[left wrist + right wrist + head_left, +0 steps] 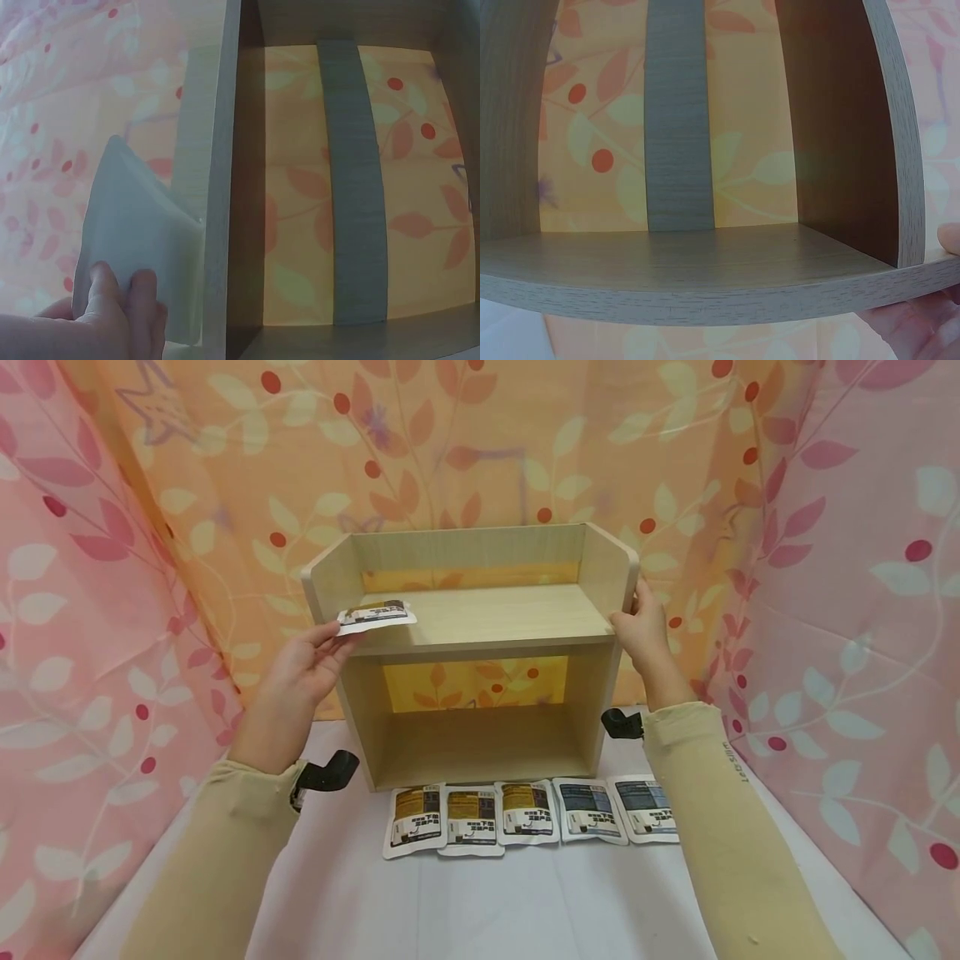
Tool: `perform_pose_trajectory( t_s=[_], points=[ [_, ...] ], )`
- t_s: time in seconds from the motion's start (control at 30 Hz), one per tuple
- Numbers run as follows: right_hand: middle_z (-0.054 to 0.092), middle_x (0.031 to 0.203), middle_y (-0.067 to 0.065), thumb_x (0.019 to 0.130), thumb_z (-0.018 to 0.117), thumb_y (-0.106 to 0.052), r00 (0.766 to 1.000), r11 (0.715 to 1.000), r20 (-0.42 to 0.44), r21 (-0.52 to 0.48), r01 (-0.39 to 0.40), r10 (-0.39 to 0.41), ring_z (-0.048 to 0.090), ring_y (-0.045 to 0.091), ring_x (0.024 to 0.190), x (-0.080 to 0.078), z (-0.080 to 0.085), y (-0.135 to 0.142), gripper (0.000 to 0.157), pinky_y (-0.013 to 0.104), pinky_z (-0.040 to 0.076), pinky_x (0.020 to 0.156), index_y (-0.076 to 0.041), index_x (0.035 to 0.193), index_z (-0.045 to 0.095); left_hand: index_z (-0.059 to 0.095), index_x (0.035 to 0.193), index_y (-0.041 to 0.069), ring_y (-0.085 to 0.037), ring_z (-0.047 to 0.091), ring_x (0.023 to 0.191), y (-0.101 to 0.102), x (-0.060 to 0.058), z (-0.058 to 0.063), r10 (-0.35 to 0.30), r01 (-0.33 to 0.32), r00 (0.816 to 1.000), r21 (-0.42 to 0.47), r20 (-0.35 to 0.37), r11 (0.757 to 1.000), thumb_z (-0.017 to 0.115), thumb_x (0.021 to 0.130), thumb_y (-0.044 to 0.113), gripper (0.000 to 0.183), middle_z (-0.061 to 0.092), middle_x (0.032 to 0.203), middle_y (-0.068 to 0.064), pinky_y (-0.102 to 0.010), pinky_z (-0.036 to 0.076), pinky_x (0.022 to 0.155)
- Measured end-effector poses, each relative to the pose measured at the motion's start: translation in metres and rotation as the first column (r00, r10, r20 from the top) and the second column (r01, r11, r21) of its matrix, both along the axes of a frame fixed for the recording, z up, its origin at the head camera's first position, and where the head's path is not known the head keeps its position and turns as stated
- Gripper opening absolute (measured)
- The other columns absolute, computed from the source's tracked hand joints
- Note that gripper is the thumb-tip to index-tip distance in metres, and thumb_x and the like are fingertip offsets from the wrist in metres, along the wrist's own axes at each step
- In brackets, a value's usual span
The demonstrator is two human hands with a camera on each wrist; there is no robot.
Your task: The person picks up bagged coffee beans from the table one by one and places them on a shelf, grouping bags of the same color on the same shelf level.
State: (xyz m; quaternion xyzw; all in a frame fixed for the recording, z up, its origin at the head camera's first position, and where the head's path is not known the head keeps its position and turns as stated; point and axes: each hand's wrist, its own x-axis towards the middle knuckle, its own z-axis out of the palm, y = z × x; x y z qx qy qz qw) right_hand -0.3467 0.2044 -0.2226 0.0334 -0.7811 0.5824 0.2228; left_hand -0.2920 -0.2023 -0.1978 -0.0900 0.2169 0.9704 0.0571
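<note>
My left hand (311, 664) pinches a small white-edged pouch (377, 616) between thumb and fingers, just over the left end of the upper shelf of a wooden shelf unit (480, 642). In the left wrist view the pouch's plain pale back (139, 232) faces the camera, with fingers across its lower part. My right hand (647, 631) grips the unit's right side panel near the upper shelf's front corner. The right wrist view catches only part of that hand (922, 326) at the panel's edge.
Several pouches lie in a row on the white tabletop before the unit: brown-labelled ones (416, 818) at left, blue-labelled ones (590, 810) at right. My right sleeve partly covers the rightmost. Patterned curtains (465, 443) stand behind and at both sides.
</note>
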Motion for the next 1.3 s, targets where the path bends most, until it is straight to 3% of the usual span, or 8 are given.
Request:
perform_pose_trajectory(
  t_s=[0.17, 0.37, 0.57, 0.7, 0.8, 1.0, 1.2, 1.3],
  points=[
    [0.052, 0.133, 0.026, 0.088, 0.045, 0.010, 1.000, 1.000, 0.004, -0.003, -0.001, 0.001, 0.051, 0.030, 0.117, -0.001, 0.000, 0.000, 0.071, 0.044, 0.043, 0.101, -0.017, 0.152, 0.033, 0.030, 0.146, 0.010, -0.019, 0.043, 0.130, 0.005, 0.006, 0.002, 0.020, -0.021, 0.999, -0.025, -0.030, 0.999, 0.051, 0.093, -0.011, 0.061, 0.042, 0.134, -0.008, -0.033, 0.038, 0.102],
    [0.053, 0.130, 0.027, 0.088, 0.045, 0.009, 1.000, 1.000, 0.009, 0.005, 0.006, -0.006, 0.051, 0.029, 0.113, -0.002, -0.001, 0.001, 0.071, 0.043, 0.044, 0.098, -0.019, 0.152, 0.032, 0.034, 0.142, 0.002, -0.019, 0.043, 0.128, 0.009, 0.005, 0.000, 0.016, -0.021, 0.997, -0.066, -0.075, 0.998, 0.051, 0.092, -0.014, 0.055, 0.040, 0.134, -0.008, -0.033, 0.036, 0.104],
    [0.054, 0.128, 0.026, 0.086, 0.045, 0.010, 1.000, 1.000, -0.004, 0.005, 0.005, -0.005, 0.052, 0.028, 0.112, -0.002, 0.000, 0.002, 0.073, 0.042, 0.045, 0.096, -0.019, 0.152, 0.033, 0.034, 0.141, 0.003, -0.017, 0.046, 0.126, 0.005, -0.016, -0.008, 0.017, -0.022, 0.999, -0.143, -0.035, 0.989, 0.049, 0.093, -0.014, 0.053, 0.034, 0.141, -0.003, -0.028, 0.037, 0.102],
    [0.054, 0.128, 0.026, 0.087, 0.045, 0.011, 1.000, 1.000, 0.000, 0.003, 0.012, -0.012, 0.051, 0.028, 0.112, -0.002, 0.000, 0.001, 0.073, 0.042, 0.045, 0.096, -0.019, 0.152, 0.033, 0.035, 0.146, 0.005, -0.020, 0.046, 0.128, -0.013, -0.050, -0.033, -0.006, 0.002, 0.999, -0.071, -0.051, 0.997, 0.055, 0.088, -0.019, 0.066, 0.032, 0.148, -0.001, -0.032, 0.043, 0.100],
    [0.053, 0.131, 0.026, 0.087, 0.045, 0.011, 1.000, 1.000, -0.002, -0.007, 0.000, 0.000, 0.051, 0.028, 0.115, -0.001, -0.001, 0.001, 0.073, 0.043, 0.044, 0.099, -0.019, 0.152, 0.032, 0.036, 0.147, 0.007, -0.021, 0.048, 0.126, -0.017, -0.066, -0.040, 0.027, -0.028, 0.999, -0.014, -0.037, 1.000, 0.055, 0.084, -0.024, 0.073, 0.033, 0.148, 0.000, -0.033, 0.047, 0.096],
    [0.051, 0.135, 0.025, 0.087, 0.044, 0.011, 1.000, 1.000, -0.004, -0.021, -0.014, 0.013, 0.050, 0.028, 0.117, 0.000, -0.001, 0.000, 0.074, 0.043, 0.043, 0.098, -0.020, 0.153, 0.031, 0.032, 0.150, 0.012, -0.013, 0.043, 0.127, 0.005, -0.059, -0.023, 0.124, -0.123, 0.992, -0.033, 0.028, 0.992, 0.046, 0.089, -0.023, 0.072, 0.032, 0.149, 0.007, -0.026, 0.044, 0.097],
    [0.053, 0.131, 0.025, 0.088, 0.046, 0.009, 1.000, 1.000, -0.007, 0.016, 0.002, -0.002, 0.051, 0.028, 0.113, -0.001, 0.000, -0.001, 0.071, 0.041, 0.045, 0.095, -0.019, 0.152, 0.034, 0.058, 0.125, 0.005, -0.021, 0.059, 0.105, -0.008, -0.093, -0.044, 0.133, -0.132, 0.991, -0.041, 0.014, 0.990, 0.064, 0.076, -0.026, 0.059, 0.054, 0.123, -0.004, -0.033, 0.054, 0.086],
    [0.052, 0.134, 0.025, 0.088, 0.046, 0.009, 1.000, 1.000, -0.004, 0.011, -0.006, 0.006, 0.050, 0.028, 0.116, -0.001, 0.000, -0.001, 0.072, 0.042, 0.044, 0.097, -0.020, 0.153, 0.032, 0.053, 0.128, 0.008, -0.022, 0.056, 0.107, -0.003, -0.082, -0.036, 0.122, -0.118, 0.992, -0.094, 0.040, 0.989, 0.061, 0.082, -0.022, 0.055, 0.048, 0.123, -0.003, -0.036, 0.053, 0.088]
  ],
)
